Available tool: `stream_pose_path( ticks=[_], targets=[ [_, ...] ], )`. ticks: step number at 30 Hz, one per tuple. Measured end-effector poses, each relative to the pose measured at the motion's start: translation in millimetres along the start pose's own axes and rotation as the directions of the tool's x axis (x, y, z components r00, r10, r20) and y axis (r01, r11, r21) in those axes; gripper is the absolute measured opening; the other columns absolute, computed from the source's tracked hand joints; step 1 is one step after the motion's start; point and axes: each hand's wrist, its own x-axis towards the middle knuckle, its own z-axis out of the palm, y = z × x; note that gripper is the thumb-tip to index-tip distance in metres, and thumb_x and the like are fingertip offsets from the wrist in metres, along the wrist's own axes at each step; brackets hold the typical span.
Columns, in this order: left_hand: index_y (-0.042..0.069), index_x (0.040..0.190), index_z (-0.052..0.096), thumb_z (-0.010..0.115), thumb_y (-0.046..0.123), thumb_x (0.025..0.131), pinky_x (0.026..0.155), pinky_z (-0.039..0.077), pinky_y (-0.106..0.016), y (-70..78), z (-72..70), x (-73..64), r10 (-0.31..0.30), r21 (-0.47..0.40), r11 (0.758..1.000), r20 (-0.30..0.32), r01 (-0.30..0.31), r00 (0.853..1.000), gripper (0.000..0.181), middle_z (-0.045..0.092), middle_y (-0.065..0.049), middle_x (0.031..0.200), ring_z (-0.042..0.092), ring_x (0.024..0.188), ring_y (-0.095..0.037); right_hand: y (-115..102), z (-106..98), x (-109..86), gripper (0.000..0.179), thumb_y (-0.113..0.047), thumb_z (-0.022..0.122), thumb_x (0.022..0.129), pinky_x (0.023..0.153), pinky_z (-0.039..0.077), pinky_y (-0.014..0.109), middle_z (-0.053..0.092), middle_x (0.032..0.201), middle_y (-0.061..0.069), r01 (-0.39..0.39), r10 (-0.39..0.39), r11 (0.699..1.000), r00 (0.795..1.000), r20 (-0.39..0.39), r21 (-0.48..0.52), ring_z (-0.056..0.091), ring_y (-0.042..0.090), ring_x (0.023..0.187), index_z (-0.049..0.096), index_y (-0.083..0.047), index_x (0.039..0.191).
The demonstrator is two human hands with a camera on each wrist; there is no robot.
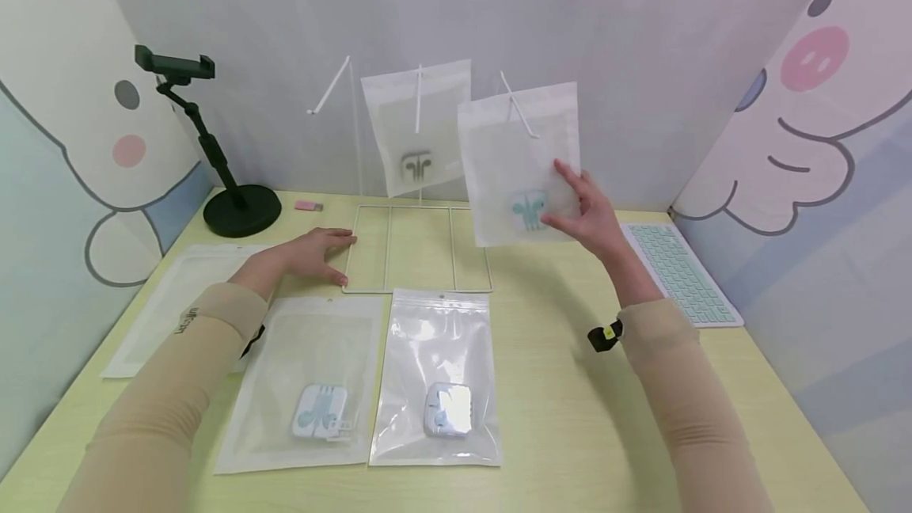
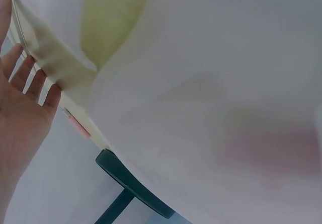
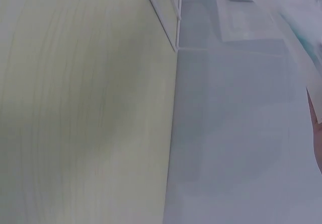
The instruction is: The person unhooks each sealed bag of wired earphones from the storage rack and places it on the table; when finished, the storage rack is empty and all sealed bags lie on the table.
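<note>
My right hand [image 1: 587, 212] touches the lower right part of a white zip bag [image 1: 499, 157], thumb and forefinger spread over its face. That bag hangs tilted from the right hook [image 1: 520, 105] of a white wire rack and contains light-blue earphones [image 1: 530, 210]. A second zip bag [image 1: 420, 117] with dark earphones hangs on the middle hook. The left hook [image 1: 330, 85] carries nothing. At the rack's base [image 1: 420, 291], my left hand [image 1: 313, 256] rests against the left edge with extended fingers; these also show in the left wrist view. A sliver of the right hand [image 3: 318, 138] shows in the right wrist view.
Two zip bags with boxed earphones lie in front, a frosted one [image 1: 306, 355] and a clear one [image 1: 442, 355]. Another white bag [image 1: 164, 307] lies under my left forearm. A black phone stand [image 1: 242, 212], a pink USB stick [image 1: 308, 205] and a keyboard [image 1: 680, 271] stand around.
</note>
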Motion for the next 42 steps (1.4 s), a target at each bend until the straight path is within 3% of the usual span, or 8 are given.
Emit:
stream_pose_path(
  ticks=[12,19,28,42],
  targets=[
    [0.001,0.146,0.03,0.074,0.043,0.079,0.111,0.014,-0.059,-0.5,-2.3,1.3,-0.009,-0.012,1.0,0.014,0.009,1.0,0.09,0.022,-0.021,0.153,0.015,0.139,-0.045,17,-15,-1.6,0.08,0.003,0.074,0.077,0.076,0.05,0.016,0.041,0.127,-0.001,-0.001,-0.002,0.994,1.0,0.021,0.106,0.05,0.014,0.107,0.04,-0.026,0.145],
    [0.001,0.147,0.029,0.074,0.042,0.079,0.112,0.015,-0.058,-0.6,-3.4,2.2,-0.009,-0.008,1.0,0.019,0.009,1.0,0.091,0.021,-0.021,0.154,0.014,0.14,-0.043,13,-26,-8.0,0.073,0.003,0.073,0.078,0.075,0.053,0.018,0.044,0.13,0.005,-0.012,0.005,0.986,0.999,0.043,0.166,0.054,0.015,0.104,0.043,-0.021,0.141],
    [0.0,0.146,0.03,0.074,0.042,0.079,0.112,0.015,-0.057,1.8,-3.7,1.9,0.0,0.0,1.0,0.013,0.0,1.0,0.09,0.023,-0.021,0.153,0.016,0.14,-0.043,8,-39,-18.6,0.072,0.007,0.071,0.078,0.07,0.054,0.019,0.045,0.128,0.004,-0.003,-0.01,0.985,0.997,0.08,0.17,0.057,0.015,0.096,0.044,-0.018,0.14],
    [-0.001,0.146,0.032,0.074,0.04,0.079,0.111,0.015,-0.058,0.8,-3.3,0.9,0.001,-0.002,1.0,0.01,-0.001,1.0,0.089,0.024,-0.022,0.152,0.016,0.139,-0.044,4,-52,-42.5,0.073,0.017,0.066,0.076,0.07,0.054,0.02,0.048,0.121,0.008,0.054,-0.089,0.967,0.988,0.13,0.25,0.06,0.013,0.092,0.043,-0.009,0.14]
  ],
)
